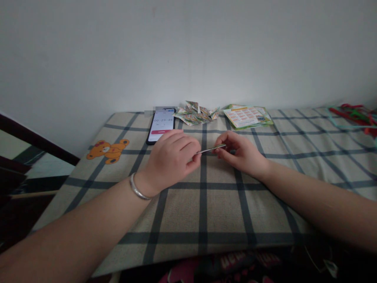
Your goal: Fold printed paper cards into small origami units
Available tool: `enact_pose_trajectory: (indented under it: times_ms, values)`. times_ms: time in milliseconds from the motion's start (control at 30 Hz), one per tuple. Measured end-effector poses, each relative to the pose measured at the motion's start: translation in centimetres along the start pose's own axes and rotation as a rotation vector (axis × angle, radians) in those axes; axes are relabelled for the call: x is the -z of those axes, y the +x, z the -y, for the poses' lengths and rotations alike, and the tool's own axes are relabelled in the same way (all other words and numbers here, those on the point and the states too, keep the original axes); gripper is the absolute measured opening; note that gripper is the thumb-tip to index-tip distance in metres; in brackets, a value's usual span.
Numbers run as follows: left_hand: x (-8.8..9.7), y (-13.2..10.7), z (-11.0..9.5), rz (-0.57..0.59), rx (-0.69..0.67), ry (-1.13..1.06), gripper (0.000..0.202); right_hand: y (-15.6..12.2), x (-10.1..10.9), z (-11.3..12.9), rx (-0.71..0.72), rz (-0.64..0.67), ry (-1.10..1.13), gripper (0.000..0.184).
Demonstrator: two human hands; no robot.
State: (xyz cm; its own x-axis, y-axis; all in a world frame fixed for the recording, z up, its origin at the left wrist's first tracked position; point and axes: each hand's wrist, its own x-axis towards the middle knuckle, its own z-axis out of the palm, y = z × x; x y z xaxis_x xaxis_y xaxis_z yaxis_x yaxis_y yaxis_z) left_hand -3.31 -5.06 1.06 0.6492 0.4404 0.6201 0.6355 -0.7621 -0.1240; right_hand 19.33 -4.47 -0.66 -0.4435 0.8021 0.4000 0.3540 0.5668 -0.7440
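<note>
My left hand [176,155], with a silver bangle at the wrist, pinches one end of a thin folded strip of paper [209,149]. At the strip's other end, my right hand [237,151] grips it between thumb and forefinger. The strip is seen almost edge-on, just above the checked tablecloth, so its printed faces are hidden. Behind my hands lies a loose heap of folded paper pieces [198,114]. To the right of that heap is a stack of flat printed paper sheets [246,117].
A phone [161,125] showing a running timer lies behind my left hand. An orange bear figure [108,151] is on the tablecloth [182,212] at the left. Red and green items [353,116] sit at the far right. A white wall [188,51] rises behind the table.
</note>
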Motion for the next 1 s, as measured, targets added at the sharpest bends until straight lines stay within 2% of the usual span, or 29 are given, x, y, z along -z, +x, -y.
enact_pose_trajectory:
  times_ms: [233,333,433,567,800,1000]
  values:
    - [-0.02,-0.14,-0.47,-0.057,0.039,-0.103,0.008,0.02,0.00,0.42,0.105,-0.009,-0.094,0.004]
    - [-0.08,-0.11,-0.66,-0.021,0.045,-0.130,0.010,0.02,-0.10,0.39,0.126,0.011,-0.104,0.003]
    - [-0.04,0.05,-0.80,0.028,0.008,-0.130,0.011,-0.06,-0.10,0.47,0.124,0.034,-0.103,0.004]
    - [0.02,0.16,-0.83,0.014,-0.010,-0.076,0.013,-0.21,0.00,0.87,0.109,0.056,-0.103,0.008]
    - [-0.10,0.10,-0.78,0.001,-0.043,-0.044,0.012,-0.25,-0.05,0.94,0.162,-0.013,-0.119,0.006]
    - [-0.21,0.08,-0.90,0.003,-0.003,-0.085,0.009,-0.24,-0.03,0.85,0.152,0.017,-0.069,0.005]
